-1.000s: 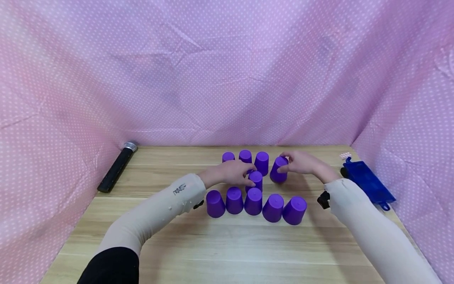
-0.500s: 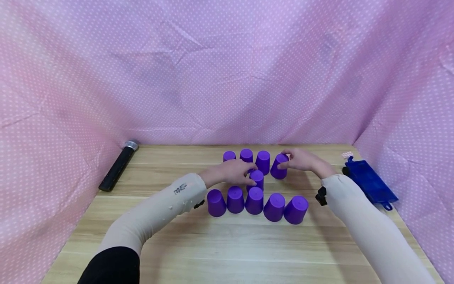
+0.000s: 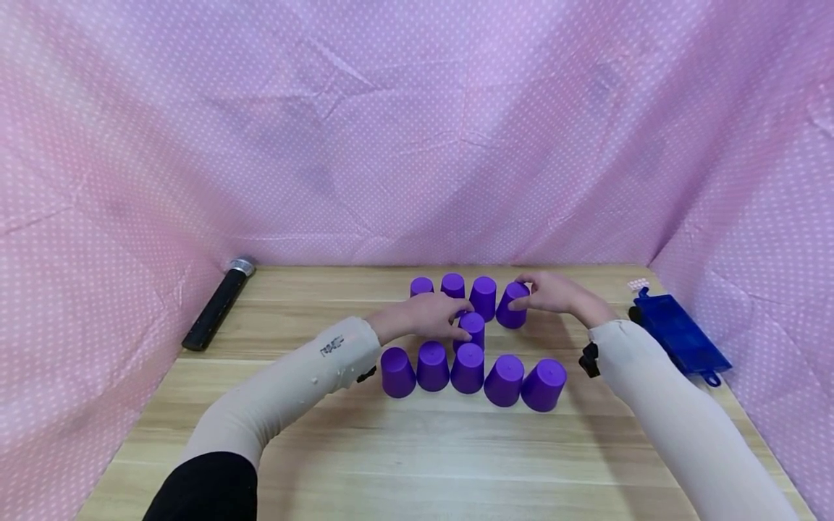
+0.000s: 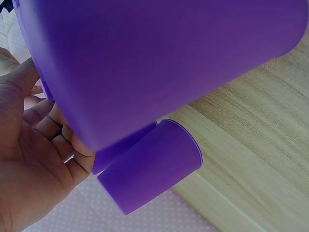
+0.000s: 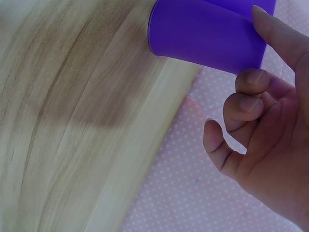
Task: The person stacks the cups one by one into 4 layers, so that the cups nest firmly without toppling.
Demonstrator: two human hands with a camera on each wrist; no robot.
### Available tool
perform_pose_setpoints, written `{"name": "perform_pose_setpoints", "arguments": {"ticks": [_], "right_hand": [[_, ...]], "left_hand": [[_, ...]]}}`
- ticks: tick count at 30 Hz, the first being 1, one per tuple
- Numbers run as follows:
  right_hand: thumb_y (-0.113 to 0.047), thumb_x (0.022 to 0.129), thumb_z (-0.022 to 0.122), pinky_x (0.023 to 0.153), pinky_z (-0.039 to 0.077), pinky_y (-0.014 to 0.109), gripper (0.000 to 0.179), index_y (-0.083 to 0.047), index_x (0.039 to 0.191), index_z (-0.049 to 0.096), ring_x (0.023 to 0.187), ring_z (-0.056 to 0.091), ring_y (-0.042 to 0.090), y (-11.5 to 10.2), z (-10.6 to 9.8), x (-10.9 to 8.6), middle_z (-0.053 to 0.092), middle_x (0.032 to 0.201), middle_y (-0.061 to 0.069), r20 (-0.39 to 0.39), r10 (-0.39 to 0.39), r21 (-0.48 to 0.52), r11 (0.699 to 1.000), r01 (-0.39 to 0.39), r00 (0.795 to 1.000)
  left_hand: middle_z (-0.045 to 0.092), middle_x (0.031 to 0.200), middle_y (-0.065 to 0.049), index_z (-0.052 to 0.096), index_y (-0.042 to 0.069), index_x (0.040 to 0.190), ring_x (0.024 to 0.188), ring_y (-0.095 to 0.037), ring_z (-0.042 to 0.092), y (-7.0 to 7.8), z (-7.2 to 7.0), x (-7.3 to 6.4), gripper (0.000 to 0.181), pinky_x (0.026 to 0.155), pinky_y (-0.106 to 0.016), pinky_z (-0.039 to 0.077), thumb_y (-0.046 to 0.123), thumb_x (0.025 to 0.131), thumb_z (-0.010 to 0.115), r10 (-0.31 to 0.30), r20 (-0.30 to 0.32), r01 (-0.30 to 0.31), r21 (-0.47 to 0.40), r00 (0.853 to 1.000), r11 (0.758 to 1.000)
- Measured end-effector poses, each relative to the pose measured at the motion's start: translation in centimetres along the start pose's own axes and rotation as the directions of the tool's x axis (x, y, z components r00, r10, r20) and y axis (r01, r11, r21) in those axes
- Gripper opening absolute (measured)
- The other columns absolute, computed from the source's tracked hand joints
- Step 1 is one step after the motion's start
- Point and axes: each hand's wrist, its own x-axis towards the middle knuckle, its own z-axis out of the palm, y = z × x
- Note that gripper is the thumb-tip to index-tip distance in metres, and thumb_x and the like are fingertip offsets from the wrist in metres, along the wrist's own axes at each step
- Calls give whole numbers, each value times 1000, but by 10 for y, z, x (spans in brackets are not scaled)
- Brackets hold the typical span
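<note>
In the head view, several purple cups stand upside down in two rows, with one more between them. My left hand pinches that middle cup between thumb and fingers, close behind the front row. My right hand grips the rightmost back-row cup, thumb on its near side. A gap separates this cup from its back-row neighbour. In the right wrist view, thumb and fingers hold the narrow end of the cup. A large purple cup covers part of the left fingers in the left wrist view.
The front row of purple cups stands nearest me. A black microphone lies at the left of the wooden table. To the right lies a blue plastic case. Pink dotted cloth hangs round the back and sides.
Since one second ago my right hand has shifted its cup slightly away from me. My left hand keeps its hold on the middle cup. The last half second shows almost no motion.
</note>
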Motion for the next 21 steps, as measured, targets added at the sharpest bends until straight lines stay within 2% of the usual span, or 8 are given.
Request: {"name": "perform_pose_setpoints", "arguments": {"ticks": [7, 11, 14, 18, 21], "right_hand": [[-43, 88, 73, 79, 50, 38, 71, -2, 142, 51, 94, 62, 24, 0, 1, 0, 69, 109, 14, 3, -1, -3, 1000, 1, 1000], [-42, 89, 73, 83, 51, 41, 70, -2, 141, 52, 98, 63, 25, 0, 1, 0, 70, 112, 14, 5, -3, -4, 1000, 3, 1000], [-43, 89, 73, 85, 51, 43, 69, -1, 140, 53, 99, 64, 25, 0, 0, 0, 70, 114, 14, 2, -15, -5, 1000, 15, 1000], [-42, 88, 74, 77, 49, 37, 66, -2, 137, 56, 87, 61, 21, 1, 0, 0, 70, 100, 9, -4, -26, -7, 1000, 26, 1000], [-42, 88, 74, 72, 46, 33, 66, -2, 136, 56, 82, 57, 19, 1, 0, -1, 67, 93, 6, -5, -21, -5, 1000, 21, 1000]], "left_hand": [[65, 90, 6, 54, 19, 142, 79, -10, 60, 1, 0, -1, 59, 68, -26, 48, 53, 94, 64, -3, 6, 3, -1, 1000, 1000], [64, 89, 5, 54, 20, 142, 78, -10, 60, 0, 1, -1, 59, 66, -26, 47, 53, 94, 63, 12, -4, -12, -1, 1000, 1000], [64, 88, 5, 55, 20, 141, 76, -10, 59, -3, 2, -1, 58, 65, -26, 47, 54, 94, 64, 18, -26, -18, -13, 1000, 1000], [63, 90, 7, 55, 20, 140, 78, -8, 58, -10, 0, -3, 58, 68, -25, 47, 55, 93, 64, 10, -68, -13, -38, 998, 999], [63, 88, 7, 57, 18, 136, 76, -8, 57, -15, -7, -8, 56, 68, -25, 47, 53, 94, 64, 14, -101, -21, -63, 995, 998]]}}
